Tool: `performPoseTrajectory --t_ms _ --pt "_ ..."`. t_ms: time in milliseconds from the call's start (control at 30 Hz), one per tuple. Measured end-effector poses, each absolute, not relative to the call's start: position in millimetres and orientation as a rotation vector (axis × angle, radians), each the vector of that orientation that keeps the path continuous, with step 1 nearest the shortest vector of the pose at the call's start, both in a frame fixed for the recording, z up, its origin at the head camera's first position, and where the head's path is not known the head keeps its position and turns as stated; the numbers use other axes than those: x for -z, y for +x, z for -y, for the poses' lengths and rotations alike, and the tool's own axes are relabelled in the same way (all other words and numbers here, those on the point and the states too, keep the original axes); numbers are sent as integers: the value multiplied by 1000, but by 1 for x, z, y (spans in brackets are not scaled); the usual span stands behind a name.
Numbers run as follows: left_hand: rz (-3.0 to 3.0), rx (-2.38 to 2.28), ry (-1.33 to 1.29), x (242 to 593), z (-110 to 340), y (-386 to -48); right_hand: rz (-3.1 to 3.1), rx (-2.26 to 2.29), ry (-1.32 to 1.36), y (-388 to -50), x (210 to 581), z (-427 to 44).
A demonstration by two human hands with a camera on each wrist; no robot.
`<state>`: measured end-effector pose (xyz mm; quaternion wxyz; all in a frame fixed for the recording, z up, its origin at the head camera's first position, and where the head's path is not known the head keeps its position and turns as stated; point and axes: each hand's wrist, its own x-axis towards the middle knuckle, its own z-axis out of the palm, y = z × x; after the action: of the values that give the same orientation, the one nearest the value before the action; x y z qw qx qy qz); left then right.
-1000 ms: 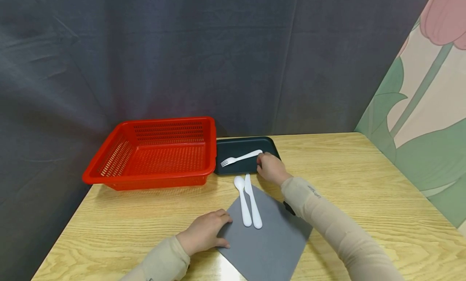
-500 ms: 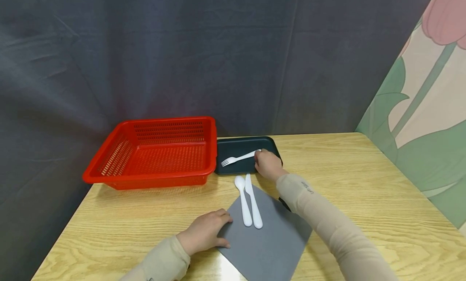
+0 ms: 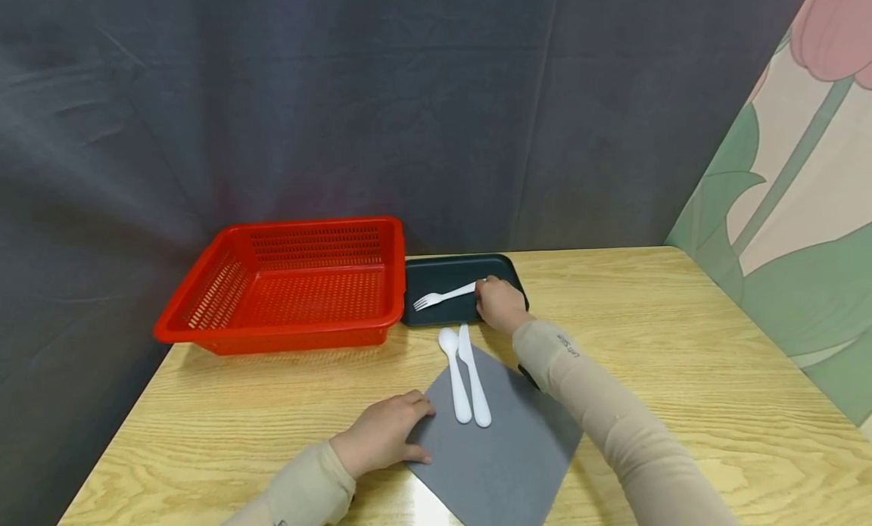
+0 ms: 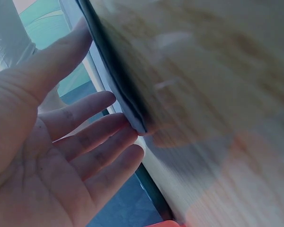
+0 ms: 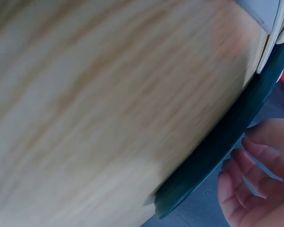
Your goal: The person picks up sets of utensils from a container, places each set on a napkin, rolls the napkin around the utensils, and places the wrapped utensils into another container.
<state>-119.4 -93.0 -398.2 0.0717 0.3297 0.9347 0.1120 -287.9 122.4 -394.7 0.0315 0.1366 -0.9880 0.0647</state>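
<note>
In the head view, a white fork (image 3: 447,294) lies slantwise in a dark tray (image 3: 436,269), tines to the left. My right hand (image 3: 500,305) covers the end of its handle with bent fingers; their hold is hidden. The right wrist view has that hand (image 5: 262,175) over the tray's edge (image 5: 203,165), fingers curled. A white spoon (image 3: 455,378) and a white knife (image 3: 474,382) lie side by side on a grey mat (image 3: 497,465), heads past its far corner. My left hand (image 3: 383,433) rests at the mat's left corner, fingers and thumb spread (image 4: 61,146).
A red perforated basket (image 3: 300,337) stands left of the tray, against its left side. The wooden table (image 3: 681,375) extends on both sides, with a dark curtain (image 3: 381,117) behind it and a flower-patterned wall covering (image 3: 817,284) at the right.
My right hand has shifted slightly left and up, further over the fork's handle. The left hand, fork, spoon and knife look unmoved.
</note>
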Motion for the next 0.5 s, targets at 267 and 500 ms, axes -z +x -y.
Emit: performPoseTrajectory --t_ms 267,500 --pt "-2809 -332 992 398 93 -120 3057 -181 487 -294 397 -123" --pt "-2812 -332 995 398 93 -119 3034 -192 500 -300 400 -120"
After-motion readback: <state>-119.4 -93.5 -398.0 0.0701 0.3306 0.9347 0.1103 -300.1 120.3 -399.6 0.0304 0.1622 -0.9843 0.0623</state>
